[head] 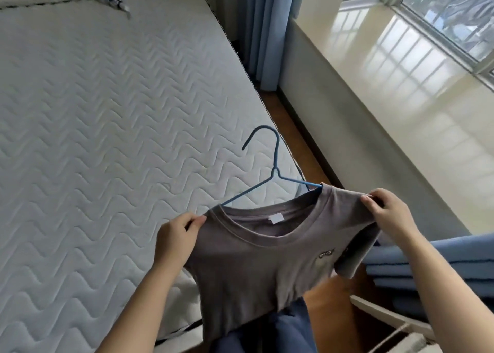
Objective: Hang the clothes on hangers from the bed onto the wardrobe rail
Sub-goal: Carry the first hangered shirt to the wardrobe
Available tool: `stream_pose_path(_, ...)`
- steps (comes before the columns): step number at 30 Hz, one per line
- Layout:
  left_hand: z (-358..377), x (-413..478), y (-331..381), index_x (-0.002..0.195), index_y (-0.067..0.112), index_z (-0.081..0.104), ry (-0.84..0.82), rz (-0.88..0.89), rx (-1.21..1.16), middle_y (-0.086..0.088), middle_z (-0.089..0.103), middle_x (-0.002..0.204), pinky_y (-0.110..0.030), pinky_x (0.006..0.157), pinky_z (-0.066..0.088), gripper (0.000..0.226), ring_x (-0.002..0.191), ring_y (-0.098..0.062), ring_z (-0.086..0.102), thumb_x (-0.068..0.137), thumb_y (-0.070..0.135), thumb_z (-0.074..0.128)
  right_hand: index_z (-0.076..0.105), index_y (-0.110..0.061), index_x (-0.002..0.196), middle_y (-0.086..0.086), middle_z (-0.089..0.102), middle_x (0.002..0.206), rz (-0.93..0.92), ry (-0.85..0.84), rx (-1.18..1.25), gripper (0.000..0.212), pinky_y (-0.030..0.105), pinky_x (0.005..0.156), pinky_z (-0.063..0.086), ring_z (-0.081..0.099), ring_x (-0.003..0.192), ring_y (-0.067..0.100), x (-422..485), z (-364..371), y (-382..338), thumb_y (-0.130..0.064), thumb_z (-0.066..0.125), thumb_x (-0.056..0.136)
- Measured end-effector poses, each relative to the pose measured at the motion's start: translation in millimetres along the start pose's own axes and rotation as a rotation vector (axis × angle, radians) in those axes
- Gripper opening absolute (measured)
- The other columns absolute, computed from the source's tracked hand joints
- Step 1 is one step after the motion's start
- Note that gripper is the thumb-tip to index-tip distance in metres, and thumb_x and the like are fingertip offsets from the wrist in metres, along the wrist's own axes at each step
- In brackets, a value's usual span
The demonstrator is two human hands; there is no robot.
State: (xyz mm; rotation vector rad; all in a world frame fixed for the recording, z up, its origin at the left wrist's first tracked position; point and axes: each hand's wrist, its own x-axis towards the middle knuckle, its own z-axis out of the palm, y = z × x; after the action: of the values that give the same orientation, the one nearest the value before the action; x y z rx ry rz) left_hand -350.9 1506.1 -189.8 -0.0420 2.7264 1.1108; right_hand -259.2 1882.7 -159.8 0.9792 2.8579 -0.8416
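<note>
Your left hand [175, 235] and right hand [387, 211] pinch the shirt's [264, 267] shoulders; the hanger [275, 165] hook points away, over the bed [107, 112] edge.

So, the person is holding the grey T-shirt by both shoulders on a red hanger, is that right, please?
Not quite: the head view shows the hanger is blue, not red. The left hand and right hand do hold the grey T-shirt by both shoulders.

Left hand [177, 235]: raised, thumb and fingers pinching one shoulder of the grey T-shirt [254, 267].
Right hand [387, 211]: slightly higher, fingers curled over the other shoulder, probably pinching it.
Forearms [139, 299]: bare, reaching forward, apart.
</note>
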Motion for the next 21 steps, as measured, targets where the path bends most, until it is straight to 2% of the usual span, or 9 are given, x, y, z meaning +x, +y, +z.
stream_pose_path(4, 19.2, 39.8, 3.6, 0.081, 0.008, 0.067, -0.009, -0.096, -0.022, -0.012, 0.07, 0.083, -0.03, 0.067, 0.039, 0.02, 0.082, -0.031, 0.061, 0.086, 0.025, 0.059, 0.058, -0.01, 0.083, 0.006, 0.056, 0.086, -0.041, -0.074, -0.033, 0.014, 0.028, 0.073, 0.031, 0.05, 0.086, 0.023, 67.9, 19.3, -9.6, -0.022, 0.056, 0.089)
stream_pose_path(8, 35.5, 87.2, 2.2, 0.066, 0.017, 0.056, -0.075, -0.185, 0.049, -0.008, 0.059, 0.069, -0.031, 0.064, 0.036, 0.025, 0.082, -0.034, 0.059, 0.088, 0.029, 0.055, 0.061, -0.008, 0.088, 0.01, 0.059, 0.09, -0.046, -0.184, -0.072, 0.019, 0.028, 0.073, 0.032, 0.05, 0.085, 0.025, 135.5, 51.1, -15.7, -0.026, 0.055, 0.09)
stream_pose_path(11, 52.2, 131.7, 1.6, 0.082, 0.01, 0.062, -0.097, -0.209, 0.121, -0.012, 0.066, 0.085, -0.031, 0.067, 0.039, 0.024, 0.086, -0.031, 0.059, 0.09, 0.03, 0.052, 0.063, -0.005, 0.092, 0.017, 0.063, 0.097, -0.043, -0.229, -0.088, 0.024, 0.028, 0.071, 0.033, 0.049, 0.083, 0.024, 184.9, 77.9, -16.2, -0.027, 0.054, 0.09)
stream_pose_path(13, 69.9, 166.4, -3.5, 0.087, 0.009, 0.061, -0.11, -0.209, 0.196, -0.014, 0.067, 0.092, -0.032, 0.069, 0.04, 0.025, 0.087, -0.032, 0.058, 0.091, 0.03, 0.049, 0.063, -0.003, 0.092, 0.02, 0.064, 0.099, -0.049, -0.253, -0.106, 0.025, 0.029, 0.07, 0.033, 0.054, 0.087, 0.03, 221.0, 100.2, -14.7, -0.026, 0.053, 0.091)
stream_pose_path(18, 115.7, 255.0, -28.2, 0.088, 0.002, 0.06, -0.072, -0.171, 0.292, -0.022, 0.066, 0.097, -0.034, 0.071, 0.038, 0.027, 0.092, -0.037, 0.058, 0.092, 0.026, 0.048, 0.06, -0.006, 0.087, 0.021, 0.064, 0.1, -0.073, -0.257, -0.124, 0.023, 0.03, 0.069, 0.034, 0.057, 0.094, 0.035, 301.1, 158.0, -11.9, -0.026, 0.051, 0.092)
stream_pose_path(21, 140.9, 302.2, -47.9, 0.089, 0.003, 0.061, -0.026, -0.171, 0.296, -0.022, 0.067, 0.095, -0.034, 0.072, 0.04, 0.026, 0.09, -0.037, 0.059, 0.091, 0.026, 0.05, 0.062, -0.002, 0.093, 0.021, 0.064, 0.102, -0.079, -0.238, -0.11, 0.026, 0.029, 0.07, 0.033, 0.057, 0.096, 0.035, 343.8, 192.5, -10.7, -0.026, 0.051, 0.092)
